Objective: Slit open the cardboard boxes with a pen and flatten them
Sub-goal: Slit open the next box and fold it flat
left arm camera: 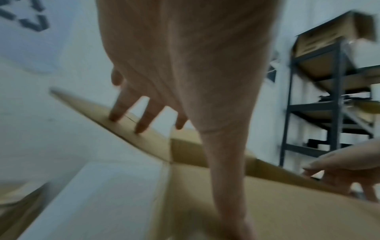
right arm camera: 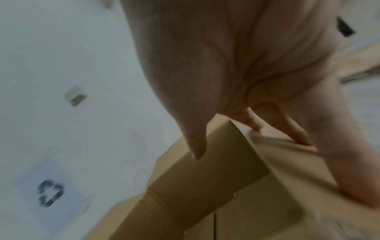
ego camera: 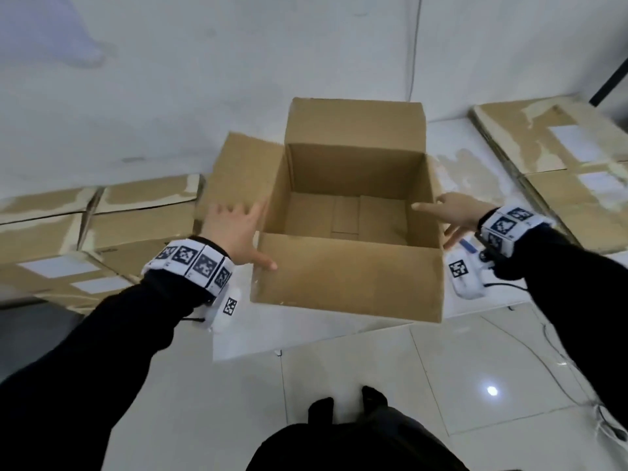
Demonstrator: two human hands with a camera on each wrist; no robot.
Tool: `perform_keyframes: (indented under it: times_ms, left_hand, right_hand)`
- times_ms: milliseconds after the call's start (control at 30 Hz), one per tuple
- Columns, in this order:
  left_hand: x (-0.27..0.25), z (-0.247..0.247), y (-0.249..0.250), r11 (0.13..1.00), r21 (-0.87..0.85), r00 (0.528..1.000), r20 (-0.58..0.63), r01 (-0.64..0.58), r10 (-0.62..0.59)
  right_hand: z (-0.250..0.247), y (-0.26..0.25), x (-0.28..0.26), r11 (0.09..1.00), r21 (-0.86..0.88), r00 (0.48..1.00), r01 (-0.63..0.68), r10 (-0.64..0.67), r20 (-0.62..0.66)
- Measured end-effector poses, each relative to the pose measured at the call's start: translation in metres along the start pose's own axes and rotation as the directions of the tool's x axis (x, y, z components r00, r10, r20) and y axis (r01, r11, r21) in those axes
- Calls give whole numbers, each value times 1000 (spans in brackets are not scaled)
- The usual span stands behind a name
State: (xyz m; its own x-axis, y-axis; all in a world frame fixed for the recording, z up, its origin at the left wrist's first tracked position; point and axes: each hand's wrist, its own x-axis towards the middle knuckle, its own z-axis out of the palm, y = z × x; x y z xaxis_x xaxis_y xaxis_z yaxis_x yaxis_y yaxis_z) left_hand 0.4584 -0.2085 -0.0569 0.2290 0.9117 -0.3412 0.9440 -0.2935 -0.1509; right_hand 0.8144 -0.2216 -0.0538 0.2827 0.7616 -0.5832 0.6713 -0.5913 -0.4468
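Note:
An open brown cardboard box stands empty at the near edge of a white table, with its far flap upright. My left hand lies flat on the spread left flap, fingers splayed and the thumb against the near wall's corner. In the left wrist view the left hand's fingertips touch that flap. My right hand straddles the right wall's rim, thumb over the inside and straight fingers outside. In the right wrist view the right hand is over the box. No pen is visible.
Flattened taped cardboard is piled at the left and at the right of the white table. Glossy tile floor lies below, with cables at the right. A dark metal shelf stands beyond.

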Motion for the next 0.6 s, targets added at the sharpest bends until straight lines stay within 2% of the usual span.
perform_keyframes:
  times_ms: [33,100,200,300,367,433,500,533,567,600]
  left_hand:
    - [3,7,-6,989,-145,998,53,-34,42]
    - [8,18,-8,960,-269,991,82,-83,109]
    - [17,20,-1,963,-250,994,28,-100,110]
    - [25,0,4,973,-221,993,73,-71,89]
    - [25,-28,14,969,-195,989,-51,-149,142]
    - [20,-58,35,925,-233,934,-271,-299,233]
    - [13,-83,62,822,-295,819,-481,-487,313]
    - [10,-93,76,764,-312,761,-556,-564,335]
    - [8,-100,89,714,-338,725,-600,-614,339]
    - [8,-105,99,679,-375,717,-615,-631,327]
  right_hand:
    - [5,1,4,999,40,999,12,-10,-51]
    - [10,6,10,990,129,996,57,-48,-76]
    - [10,20,4,949,301,994,95,-75,-77]
    - [21,27,-9,891,425,973,161,-72,-219]
    - [38,31,-13,852,474,937,222,-51,-346]
    - [63,31,-14,830,451,863,328,-70,-500]
    - [97,27,-17,810,405,766,424,-82,-638]
    - [116,23,-21,804,395,727,445,-67,-683]
    - [136,18,-26,796,399,704,454,-46,-709]
    - [155,13,-31,779,424,690,462,-16,-723]
